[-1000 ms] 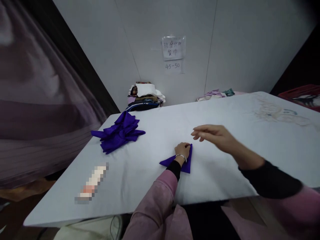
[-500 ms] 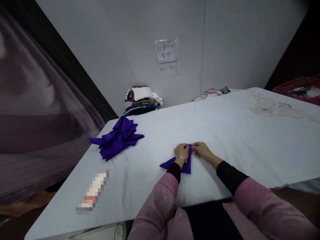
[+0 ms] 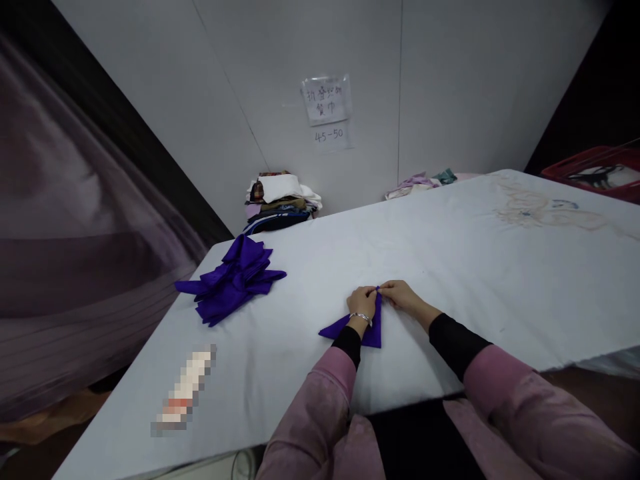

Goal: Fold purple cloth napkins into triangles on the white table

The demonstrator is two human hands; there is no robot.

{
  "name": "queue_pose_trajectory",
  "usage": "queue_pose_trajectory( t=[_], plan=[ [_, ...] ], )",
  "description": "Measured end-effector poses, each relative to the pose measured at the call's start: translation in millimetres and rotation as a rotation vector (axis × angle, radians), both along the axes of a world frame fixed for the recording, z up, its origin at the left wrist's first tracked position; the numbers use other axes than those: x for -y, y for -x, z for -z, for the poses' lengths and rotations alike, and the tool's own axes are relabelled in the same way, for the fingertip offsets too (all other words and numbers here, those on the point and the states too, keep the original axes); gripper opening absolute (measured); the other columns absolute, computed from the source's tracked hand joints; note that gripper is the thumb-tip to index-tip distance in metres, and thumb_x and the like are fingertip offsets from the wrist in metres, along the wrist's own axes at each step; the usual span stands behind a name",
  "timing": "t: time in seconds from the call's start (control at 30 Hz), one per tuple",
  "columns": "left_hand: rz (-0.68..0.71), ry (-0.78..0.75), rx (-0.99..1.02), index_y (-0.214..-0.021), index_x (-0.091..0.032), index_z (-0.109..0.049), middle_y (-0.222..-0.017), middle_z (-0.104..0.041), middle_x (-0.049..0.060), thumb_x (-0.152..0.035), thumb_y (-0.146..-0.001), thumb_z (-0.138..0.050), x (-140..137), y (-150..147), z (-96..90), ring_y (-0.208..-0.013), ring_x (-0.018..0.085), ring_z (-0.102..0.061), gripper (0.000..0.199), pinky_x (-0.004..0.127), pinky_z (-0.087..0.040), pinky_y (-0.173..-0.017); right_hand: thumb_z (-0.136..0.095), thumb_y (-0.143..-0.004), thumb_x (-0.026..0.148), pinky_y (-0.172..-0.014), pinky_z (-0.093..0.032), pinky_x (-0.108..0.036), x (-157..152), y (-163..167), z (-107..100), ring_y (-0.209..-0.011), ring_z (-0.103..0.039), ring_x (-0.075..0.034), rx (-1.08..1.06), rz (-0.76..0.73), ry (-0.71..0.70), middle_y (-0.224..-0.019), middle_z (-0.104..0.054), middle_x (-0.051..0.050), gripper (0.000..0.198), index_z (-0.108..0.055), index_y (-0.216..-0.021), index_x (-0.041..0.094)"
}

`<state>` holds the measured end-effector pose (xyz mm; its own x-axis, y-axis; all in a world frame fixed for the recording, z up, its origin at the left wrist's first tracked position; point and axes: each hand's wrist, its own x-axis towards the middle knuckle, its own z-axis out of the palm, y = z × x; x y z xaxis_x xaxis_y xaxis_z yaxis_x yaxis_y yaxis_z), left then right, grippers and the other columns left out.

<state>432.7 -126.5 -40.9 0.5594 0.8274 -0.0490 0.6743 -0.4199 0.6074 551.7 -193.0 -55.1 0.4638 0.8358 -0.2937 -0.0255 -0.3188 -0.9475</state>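
Note:
A purple cloth napkin (image 3: 373, 335), folded to a pointed, roughly triangular shape, lies on the white-covered table. My left hand (image 3: 362, 302) rests over its upper part, with fingers pinching near the top tip. From the right, my right hand (image 3: 399, 294) pinches that same tip between thumb and finger. The fingertips of both hands almost meet there. The left hand and wrist cover part of the folds.
Purple napkins (image 3: 233, 277) lie in a loose heap on the table (image 3: 450, 267) at left. A blurred-out strip (image 3: 185, 390) is nearer the front. Behind stand stacked cloths (image 3: 283, 200) and crumpled fabrics (image 3: 417, 185). A red basket (image 3: 565, 170) is far right; handwritten paper (image 3: 326, 103) hangs on the wall.
My right hand has shifted slightly left, closing onto the napkin's top tip beside the left fingers. The left hand stays about where it was. The whole view has moved a little.

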Motion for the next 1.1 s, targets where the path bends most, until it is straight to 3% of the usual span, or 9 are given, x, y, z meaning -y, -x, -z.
queue_pose_trajectory(
  t=[0.3, 0.83, 1.1],
  plan=[
    [0.021, -0.016, -0.025, -0.099, -0.03, -0.07, -0.105, -0.069, -0.001, -0.028, -0.085, -0.051, -0.4, 0.6, -0.8, -0.102, 0.017, -0.059, 0.024, 0.03, -0.041, -0.091, -0.061, -0.069, 0.021, -0.032, -0.019, -0.019, -1.9, -3.8, -3.0, -0.033, -0.035, -0.005, -0.105, -0.034, 0.028, -0.043, -0.046, 0.007, 0.009, -0.06, -0.075, 0.015],
    [-0.012, 0.025, 0.017, -0.092, -0.029, -0.07, -0.102, -0.07, -0.002, -0.03, -0.086, -0.052, -1.5, -0.6, -0.7, -0.101, 0.017, -0.06, 0.02, 0.03, -0.04, -0.092, -0.06, -0.07, 0.016, -0.035, -0.027, -0.018, 6.2, -6.7, -13.5, -0.04, -0.041, -0.006, -0.185, -0.058, -0.02, -0.051, -0.054, 0.004, 0.023, -0.065, -0.092, 0.015],
    [-0.033, 0.047, 0.098, -0.097, -0.028, -0.069, -0.1, -0.071, -0.003, -0.027, -0.086, -0.053, -1.2, -1.2, 3.7, -0.098, 0.014, -0.062, 0.019, 0.027, -0.042, -0.091, -0.06, -0.069, 0.021, -0.037, -0.028, -0.019, 1.7, -13.2, 2.9, -0.041, -0.041, -0.006, -0.084, -0.116, -0.097, -0.054, -0.054, 0.004, 0.014, -0.063, -0.082, 0.015]
  ],
)
